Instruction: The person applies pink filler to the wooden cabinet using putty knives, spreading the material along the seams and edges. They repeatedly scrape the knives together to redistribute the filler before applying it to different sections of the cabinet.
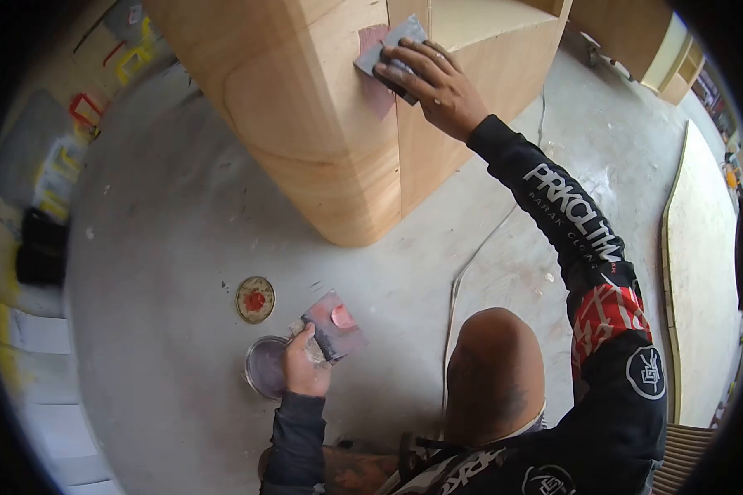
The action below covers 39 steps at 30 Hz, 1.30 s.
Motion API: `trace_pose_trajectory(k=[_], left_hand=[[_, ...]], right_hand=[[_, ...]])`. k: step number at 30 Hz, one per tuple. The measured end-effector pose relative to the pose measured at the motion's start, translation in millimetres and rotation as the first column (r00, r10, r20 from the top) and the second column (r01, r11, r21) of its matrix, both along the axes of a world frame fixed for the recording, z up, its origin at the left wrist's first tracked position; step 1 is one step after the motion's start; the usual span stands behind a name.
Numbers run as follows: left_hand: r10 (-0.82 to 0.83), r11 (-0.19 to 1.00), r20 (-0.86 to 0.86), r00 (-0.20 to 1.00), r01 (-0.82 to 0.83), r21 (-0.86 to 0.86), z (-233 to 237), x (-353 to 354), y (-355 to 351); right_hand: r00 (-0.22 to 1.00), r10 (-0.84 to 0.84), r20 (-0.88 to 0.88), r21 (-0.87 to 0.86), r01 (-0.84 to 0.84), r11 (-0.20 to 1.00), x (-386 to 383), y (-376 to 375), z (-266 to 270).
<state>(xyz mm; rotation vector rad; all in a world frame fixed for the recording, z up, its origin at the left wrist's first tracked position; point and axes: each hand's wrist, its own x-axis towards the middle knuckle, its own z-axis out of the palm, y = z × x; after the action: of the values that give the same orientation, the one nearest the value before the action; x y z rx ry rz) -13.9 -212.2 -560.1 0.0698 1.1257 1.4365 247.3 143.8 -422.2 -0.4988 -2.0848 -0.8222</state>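
Note:
My right hand presses a flat putty scraper against the plywood cabinet, its fingers spread along the back of the blade. Around the blade a pinkish smear of putty covers part of the wood beside a vertical seam. Low over the floor, my left hand grips a second flat putty scraper with the thumb on top. A pink dab of putty sits on that one. Partly behind my left hand stands an open round tin with greyish contents.
A round lid with a red blob lies on the floor by the tin. A cable runs across the grey floor to the right of the cabinet. A pale curved panel is at the right, and yellow-marked items are at the left.

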Motion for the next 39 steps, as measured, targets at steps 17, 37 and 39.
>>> trace_pose_trajectory(k=[17, 37, 39], left_hand=[[-0.001, 1.0, 0.142, 0.99, -0.003, 0.024, 40.7, 20.0, 5.6], [0.377, 0.855, -0.311, 0.872, -0.198, 0.48, 89.0, 1.9, 40.3], [0.317, 0.862, -0.419, 0.85, -0.075, 0.501, 85.0, 15.2, 33.6]], right_hand=[[0.995, 0.09, -0.03, -0.536, -0.092, 0.839, 11.9, -37.4, -91.5], [0.577, -0.615, -0.537, -0.117, -0.773, -0.623, -49.2, -233.2, -9.6], [0.58, -0.627, -0.52, -0.105, -0.772, -0.627, -45.0, -247.5, -32.1]])
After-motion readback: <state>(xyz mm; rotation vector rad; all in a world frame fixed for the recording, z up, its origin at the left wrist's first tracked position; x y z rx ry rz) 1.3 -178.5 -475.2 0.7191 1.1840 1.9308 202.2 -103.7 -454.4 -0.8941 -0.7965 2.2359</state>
